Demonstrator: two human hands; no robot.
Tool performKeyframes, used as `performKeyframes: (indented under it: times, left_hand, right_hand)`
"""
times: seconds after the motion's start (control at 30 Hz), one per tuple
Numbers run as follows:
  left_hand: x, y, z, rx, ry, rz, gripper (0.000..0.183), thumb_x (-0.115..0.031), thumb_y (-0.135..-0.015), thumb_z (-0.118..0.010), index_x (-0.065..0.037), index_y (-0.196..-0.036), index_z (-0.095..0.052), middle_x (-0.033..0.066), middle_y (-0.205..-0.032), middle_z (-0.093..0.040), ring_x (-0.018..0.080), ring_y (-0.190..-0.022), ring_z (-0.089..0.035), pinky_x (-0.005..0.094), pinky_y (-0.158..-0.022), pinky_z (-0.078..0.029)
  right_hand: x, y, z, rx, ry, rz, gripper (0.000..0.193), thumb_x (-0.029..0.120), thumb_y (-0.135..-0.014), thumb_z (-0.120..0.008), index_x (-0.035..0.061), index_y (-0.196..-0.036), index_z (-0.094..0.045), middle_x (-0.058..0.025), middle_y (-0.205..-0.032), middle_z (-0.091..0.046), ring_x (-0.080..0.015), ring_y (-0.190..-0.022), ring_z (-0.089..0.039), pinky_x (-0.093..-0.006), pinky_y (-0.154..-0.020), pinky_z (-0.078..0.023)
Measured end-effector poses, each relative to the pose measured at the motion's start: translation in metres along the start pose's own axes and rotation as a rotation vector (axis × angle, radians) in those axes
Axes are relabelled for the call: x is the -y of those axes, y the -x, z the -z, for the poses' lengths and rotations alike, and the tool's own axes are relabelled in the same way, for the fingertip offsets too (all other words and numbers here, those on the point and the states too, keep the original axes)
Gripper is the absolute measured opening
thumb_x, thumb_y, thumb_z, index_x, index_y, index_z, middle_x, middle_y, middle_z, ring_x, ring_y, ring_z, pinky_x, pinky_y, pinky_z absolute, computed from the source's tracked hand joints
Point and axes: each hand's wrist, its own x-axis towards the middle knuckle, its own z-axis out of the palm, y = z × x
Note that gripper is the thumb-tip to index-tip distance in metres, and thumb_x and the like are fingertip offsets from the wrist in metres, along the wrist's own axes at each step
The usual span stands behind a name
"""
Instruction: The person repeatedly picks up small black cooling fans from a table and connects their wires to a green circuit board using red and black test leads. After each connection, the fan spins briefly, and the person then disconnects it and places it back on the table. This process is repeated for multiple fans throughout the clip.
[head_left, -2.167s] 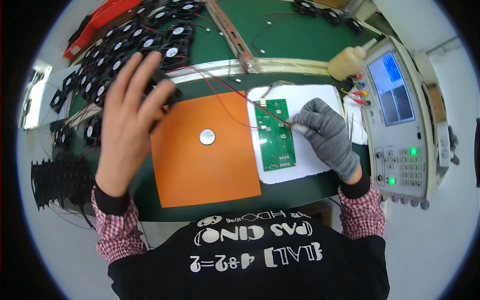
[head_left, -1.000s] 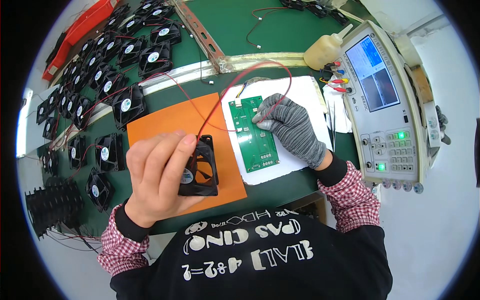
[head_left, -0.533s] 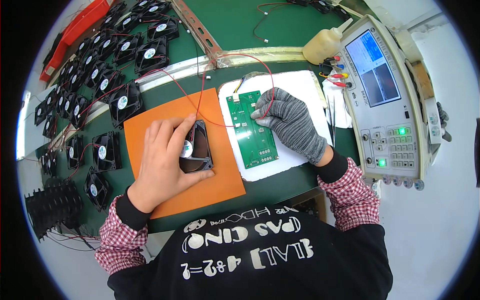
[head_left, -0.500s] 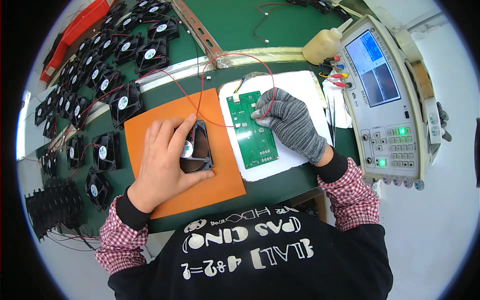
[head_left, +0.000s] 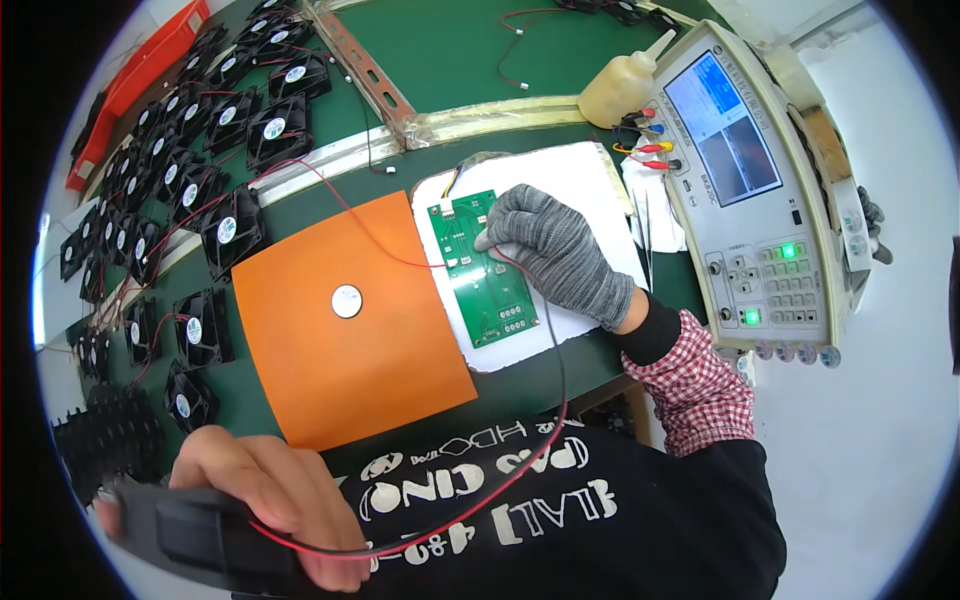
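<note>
1. My left hand (head_left: 270,490) has its fingers curled round the fan (head_left: 205,535), down at the lower left, off the table (head_left: 590,355) and near the shirt. It's a bit blurred on my feed.
2. My gloved right hand (head_left: 560,250) has its fingertips pinched over the board (head_left: 505,305), seemingly on the end of the fan's red-and-black lead (head_left: 563,390). The plug itself is hidden, so I can't tell if it's seated.
3. For what it's worth, I'd leave that lead a loose curve like it has now. Pull the fan out further and it'd probably tug on the board.
4. I'd hold the fan by its frame, well away from the blades, and pinch the plug rather than the bare wires.
5. Watch the red wire (head_left: 360,225) crossing the orange mat (head_left: 345,375) to the board; easy to snag, I reckon. A silver disc (head_left: 347,301) sits on the mat.
6. Surface: green, with the board lying on a white pad (head_left: 585,170). More fans (head_left: 280,130) crowd the left side.
7. Right side: a squeeze bottle (head_left: 615,90), then a tester (head_left: 800,265) with its screen lit. Pale floor (head_left: 860,480) beyond.
</note>
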Motion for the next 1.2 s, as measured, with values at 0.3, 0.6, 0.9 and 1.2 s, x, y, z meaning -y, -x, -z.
performKeyframes:
  times: [0.3, 0.6, 0.9, 1.2]
  left_hand:
    - [0.016, -0.099, 0.028, 0.043, -1.970, -1.288, 0.055, -0.023, -0.077, -0.076, 0.001, -0.121, -0.055, 0.0228, -0.114, -0.058, 0.0365, -0.103, -0.059, 0.0434, -0.088, -0.050]
    - [-0.034, -0.097, 0.157, -0.546, -2.583, 0.128, 0.063, -0.038, -0.064, -0.082, 0.001, -0.106, -0.055, 0.0155, -0.099, -0.058, 0.0355, -0.096, -0.057, 0.0412, -0.084, -0.048]
    - [-0.031, -0.070, 0.174, -0.895, -2.584, -0.093, 0.061, -0.034, -0.074, -0.077, -0.001, -0.117, -0.049, 0.0176, -0.112, -0.051, 0.0358, -0.099, -0.057, 0.0414, -0.071, -0.056]
    - [-0.011, -0.062, 0.118, -0.379, -2.318, -0.597, 0.013, -0.011, -0.075, -0.065, -0.005, -0.076, -0.053, 0.0123, -0.088, -0.052, 0.0345, -0.081, -0.054, 0.0406, -0.066, -0.048]
  right_hand:
    - [0.006, 0.005, -0.006, -0.089, -0.080, -0.036, 0.015, -0.002, -0.078, -0.068, 0.0060, -0.091, -0.068, -0.0088, -0.089, -0.062, -0.0246, -0.086, -0.063, -0.0343, -0.078, -0.052]
    - [0.011, 0.003, 0.002, -0.318, -0.328, -0.231, 0.028, 0.007, -0.086, -0.071, 0.0009, -0.112, -0.063, -0.0036, -0.089, -0.064, -0.0106, -0.080, -0.060, -0.0251, -0.075, -0.049]
    - [0.025, 0.001, 0.008, -0.292, 0.174, 0.184, 0.018, 0.004, -0.084, -0.071, 0.0045, -0.101, -0.068, -0.0103, -0.085, -0.064, -0.0222, -0.075, -0.064, -0.0299, -0.068, -0.051]
    - [0.058, 0.006, 0.005, -0.196, 0.060, 0.199, 0.055, 0.005, -0.080, -0.074, 0.0107, -0.131, -0.054, -0.0189, -0.129, -0.053, -0.0272, -0.100, -0.064, -0.0316, -0.075, -0.056]
